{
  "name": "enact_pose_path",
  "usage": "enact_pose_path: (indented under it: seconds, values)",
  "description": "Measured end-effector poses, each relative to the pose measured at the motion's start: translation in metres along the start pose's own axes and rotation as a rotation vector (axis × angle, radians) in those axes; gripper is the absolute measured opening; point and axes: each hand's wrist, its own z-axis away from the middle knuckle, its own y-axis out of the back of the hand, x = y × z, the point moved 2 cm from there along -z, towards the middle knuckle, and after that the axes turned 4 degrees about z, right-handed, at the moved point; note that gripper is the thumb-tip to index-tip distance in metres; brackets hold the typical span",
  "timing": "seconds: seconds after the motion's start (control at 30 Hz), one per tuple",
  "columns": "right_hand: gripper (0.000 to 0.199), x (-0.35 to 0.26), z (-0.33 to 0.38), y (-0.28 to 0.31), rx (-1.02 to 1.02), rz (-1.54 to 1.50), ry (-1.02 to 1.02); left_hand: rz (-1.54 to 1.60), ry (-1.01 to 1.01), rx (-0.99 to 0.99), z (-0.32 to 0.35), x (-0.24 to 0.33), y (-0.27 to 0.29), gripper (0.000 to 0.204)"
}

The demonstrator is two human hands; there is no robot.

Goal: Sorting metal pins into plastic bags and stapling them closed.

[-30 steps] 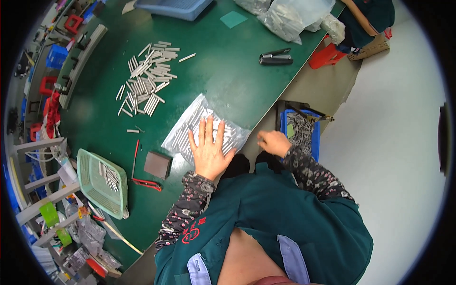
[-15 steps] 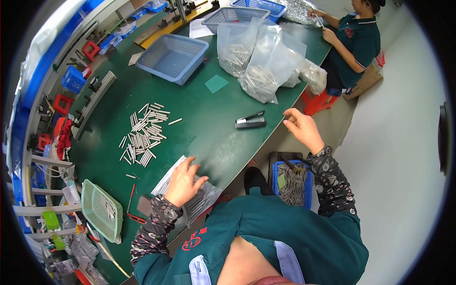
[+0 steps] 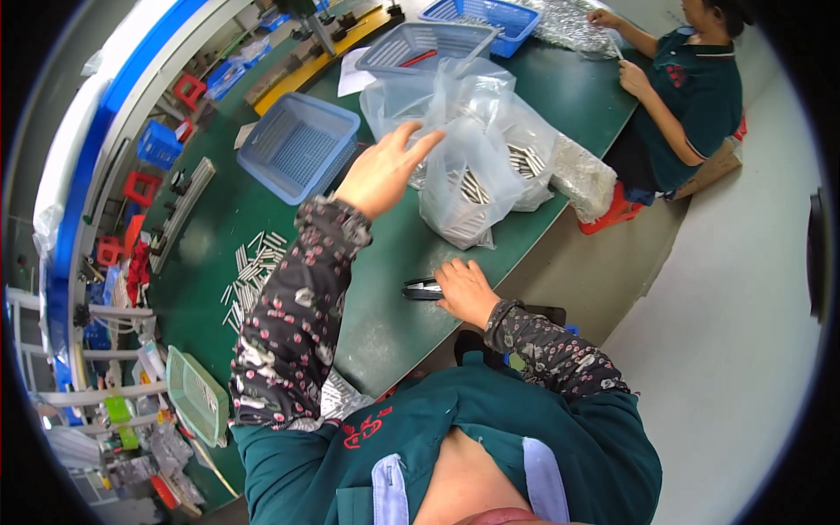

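My left hand (image 3: 381,173) reaches out over the table with fingers spread, holding nothing. It hovers beside the clear plastic bags (image 3: 464,197), which contain metal rods. Lower down, my right hand (image 3: 470,293) has thumb and fingers around the right end of a black stapler (image 3: 420,290) lying on the green tabletop. Loose metal rods (image 3: 254,269) are piled to the left, partly covered by my left sleeve. Close to my body, a flat plastic bag of rods (image 3: 339,399) lies at the table's edge, mostly hidden behind that forearm.
A blue-grey basket (image 3: 302,144) stands beyond my left hand, with another basket (image 3: 420,54) and a blue one (image 3: 490,22) farther back. A green basket (image 3: 194,394) is at the lower left. A co-worker (image 3: 687,96) sits at the far right of the table (image 3: 385,324).
My left hand has left the flat bag and moved up toward the plastic bags. My right hand has come in from beyond the table edge to the stapler. The view has shifted.
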Motion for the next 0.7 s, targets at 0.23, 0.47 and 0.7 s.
enact_pose_path:
  seconds: [0.23,0.47,0.7]
  values:
    - [0.039,-0.014,-0.055,0.008,0.133,-0.04,-0.036,-0.107,-0.095,-0.258,-0.037,0.002,-0.01,0.05]
    - [0.038,-0.01,-0.01,0.101,0.215,-0.379,0.014,-0.005,0.007,-0.361,-0.052,-0.01,-0.02,0.046]
    - [0.041,0.073,-0.003,0.167,-0.045,-0.102,-0.291,0.102,0.007,-0.572,-0.07,-0.026,-0.018,0.026]
